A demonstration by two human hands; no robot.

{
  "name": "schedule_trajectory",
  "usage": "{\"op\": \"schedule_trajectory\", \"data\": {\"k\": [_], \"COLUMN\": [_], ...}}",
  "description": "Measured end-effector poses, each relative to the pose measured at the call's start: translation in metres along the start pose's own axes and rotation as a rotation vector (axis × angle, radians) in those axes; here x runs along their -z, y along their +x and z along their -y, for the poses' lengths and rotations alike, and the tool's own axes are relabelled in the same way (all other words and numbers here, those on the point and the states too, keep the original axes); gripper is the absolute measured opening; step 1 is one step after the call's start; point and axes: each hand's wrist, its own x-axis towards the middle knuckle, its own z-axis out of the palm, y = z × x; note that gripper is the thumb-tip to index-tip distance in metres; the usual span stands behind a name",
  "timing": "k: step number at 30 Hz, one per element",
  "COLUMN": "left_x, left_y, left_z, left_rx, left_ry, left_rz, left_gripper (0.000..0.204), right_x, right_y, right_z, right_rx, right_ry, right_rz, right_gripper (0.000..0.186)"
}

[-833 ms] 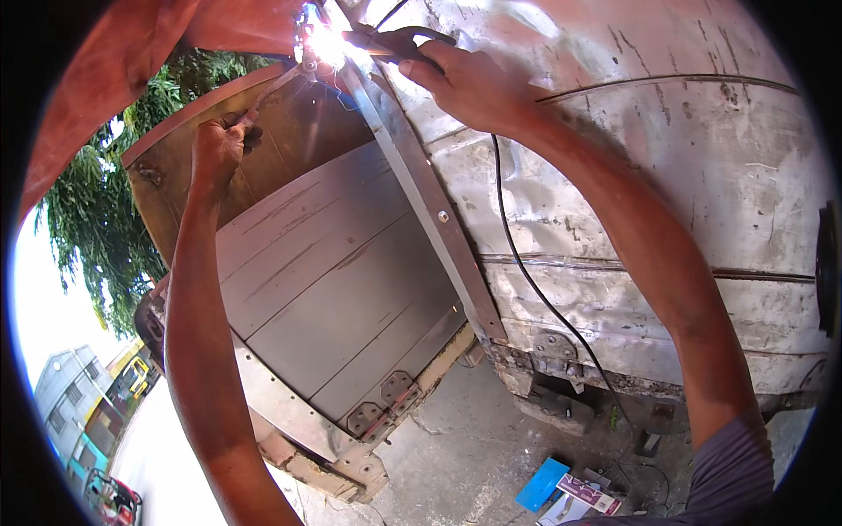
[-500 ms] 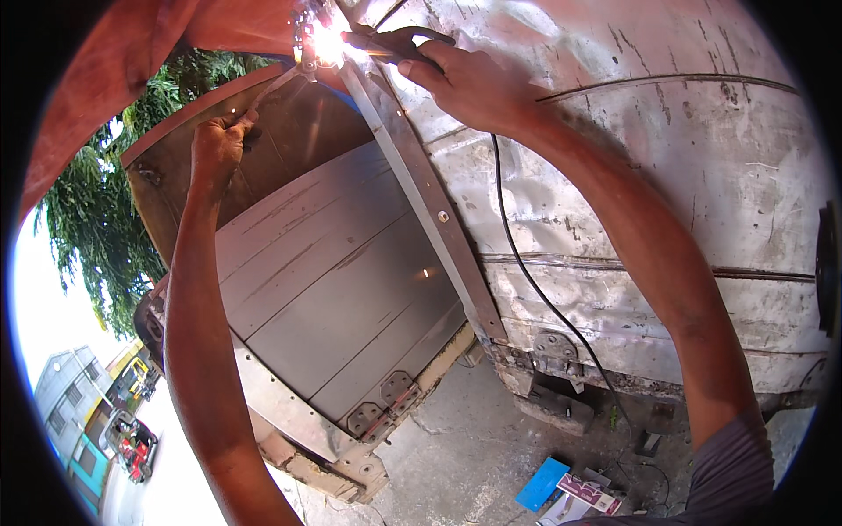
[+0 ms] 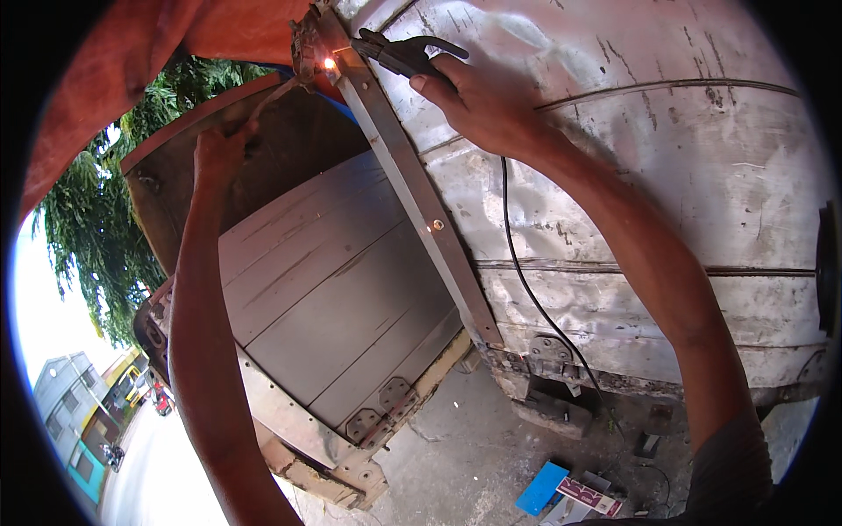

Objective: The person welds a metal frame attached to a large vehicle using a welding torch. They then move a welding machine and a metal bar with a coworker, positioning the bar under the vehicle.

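My right hand point(image 3: 493, 107), at the upper middle, is closed round the handle of a black welding electrode holder point(image 3: 400, 58). Its jaws lie a little right of a glowing orange spot on a rusty hinge-like fitting point(image 3: 305, 42). This fitting sits at the top end of a steel angle bar point(image 3: 408, 188). At the left, my left hand point(image 3: 219, 151) is closed on a thin metal rod point(image 3: 274, 98), which slants up to the fitting. The rod's lower end is hidden in the fingers. From the holder side, a black cable point(image 3: 516, 250) hangs down.
A dented metal panel point(image 3: 614, 206) fills the right; a grey panelled door point(image 3: 342, 272) hangs at the left. Red tarpaulin point(image 3: 246, 26) covers the top. A blue sheet point(image 3: 542, 487) and a carton point(image 3: 589, 497) lie on the concrete. A street with vehicles shows at lower left.
The bright welding arc has gone out, leaving a small glowing spot. My right hand and the electrode holder have moved slightly right and down, away from the fitting. The left hand keeps its grip.
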Motion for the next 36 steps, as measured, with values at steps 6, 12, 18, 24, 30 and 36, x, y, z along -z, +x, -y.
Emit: {"op": "schedule_trajectory", "data": {"k": [6,12,18,24,30,36], "left_x": [-0.002,0.0,-0.003,-0.003,-0.003,0.001], "left_y": [-0.007,-0.009,-0.014,-0.013,-0.01,-0.01], "left_z": [-0.008,-0.008,-0.01,-0.009,-0.006,-0.009], "left_rx": [-0.011,-0.013,-0.017,-0.02,-0.025,-0.008], "left_ry": [-0.019,-0.007,-0.064,-0.058,-0.036,0.017], "left_rz": [0.013,0.022,0.021,0.024,0.032,0.057], "left_gripper": [0.043,0.041,0.041,0.041,0.039,0.034], "right_x": [0.002,-0.003,-0.005,-0.008,-0.018,-0.018], "right_y": [0.002,0.004,0.006,0.009,0.012,0.011], "right_z": [0.003,0.005,0.007,0.005,0.002,0.002], "right_rx": [-0.021,-0.017,-0.044,-0.05,-0.04,-0.012], "right_ry": [-0.005,0.127,0.14,0.185,0.2,0.168], "right_rz": [0.057,0.117,0.153,0.161,0.152,0.114], "right_gripper": [0.046,0.051,0.051,0.048,0.048,0.049]}}
